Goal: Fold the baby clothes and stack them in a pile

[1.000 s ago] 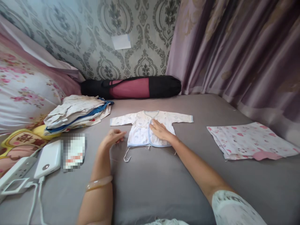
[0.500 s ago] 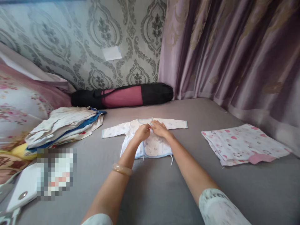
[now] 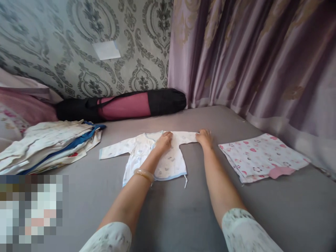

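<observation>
A small white baby shirt (image 3: 170,161) with pale blue trim and faint prints is spread on the grey bed sheet (image 3: 183,217), its sleeves stretched to both sides. At its right shoulder, close to the neckline, my left hand (image 3: 164,140) is closed on the fabric, with fingertips partly hidden. My right hand (image 3: 205,138) grips the cuff end of the right sleeve and covers it. Thin ties hang from the hem. The left sleeve lies flat, with neither hand on it.
A folded white cloth with pink prints (image 3: 257,155) lies to the right. Stacked baby clothes (image 3: 52,143) are at the left. A black and dark pink long bag (image 3: 123,106) rests along the wall, beside purple curtains (image 3: 210,52). The lower left corner is pixelated.
My right hand has moved from the shirt's neckline out to the right cuff. The left hand has shifted to the right shoulder. The view has turned slightly right.
</observation>
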{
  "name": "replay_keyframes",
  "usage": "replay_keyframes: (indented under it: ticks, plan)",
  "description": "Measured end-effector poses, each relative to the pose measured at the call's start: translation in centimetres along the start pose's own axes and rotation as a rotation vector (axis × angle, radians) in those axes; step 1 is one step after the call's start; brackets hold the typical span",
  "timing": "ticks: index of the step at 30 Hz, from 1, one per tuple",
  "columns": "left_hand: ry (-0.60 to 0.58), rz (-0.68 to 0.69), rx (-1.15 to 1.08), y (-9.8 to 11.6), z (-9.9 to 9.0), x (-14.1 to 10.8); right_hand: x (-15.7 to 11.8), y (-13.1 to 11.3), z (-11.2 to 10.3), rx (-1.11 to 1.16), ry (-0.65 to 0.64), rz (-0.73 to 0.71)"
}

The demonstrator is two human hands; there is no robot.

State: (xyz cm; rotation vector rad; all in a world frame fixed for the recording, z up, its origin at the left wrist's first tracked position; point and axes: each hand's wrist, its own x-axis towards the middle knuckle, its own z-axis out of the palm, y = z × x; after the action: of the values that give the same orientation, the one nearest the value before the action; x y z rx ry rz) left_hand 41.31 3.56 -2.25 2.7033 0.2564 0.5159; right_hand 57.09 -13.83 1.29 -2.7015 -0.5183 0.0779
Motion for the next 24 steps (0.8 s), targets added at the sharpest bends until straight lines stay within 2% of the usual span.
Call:
replay_keyframes:
  ticks: [2, 5, 8, 12, 18, 24]
  plan:
    - [-0.024, -0.031, 0.016, 0.0, 0.4, 0.1, 0.7, 0.0, 0.1, 0.006, -0.024, 0.073]
    - [-0.093, -0.088, 0.063, 0.5, 0.6, -0.1, 1.8, 0.3, 0.0, 0.121, -0.056, 0.079]
    - [-0.166, -0.169, 0.102, 1.3, 0.3, -0.4, 2.3, 0.5, -0.3, 0.403, -0.016, 0.065]
    - [-0.27, -0.242, 0.108, 2.3, -0.5, -0.5, 1.9, 0.3, -0.7, 0.776, 0.018, 0.154]
    - [-0.358, -0.239, 0.126, 2.4, -1.4, 0.2, 1.1, -0.4, -2.0, 1.029, -0.065, 0.268]
    - [-0.432, -0.247, 0.179, 2.1, -2.2, 1.7, 0.4, -2.2, -3.8, 1.234, -0.147, 0.223]
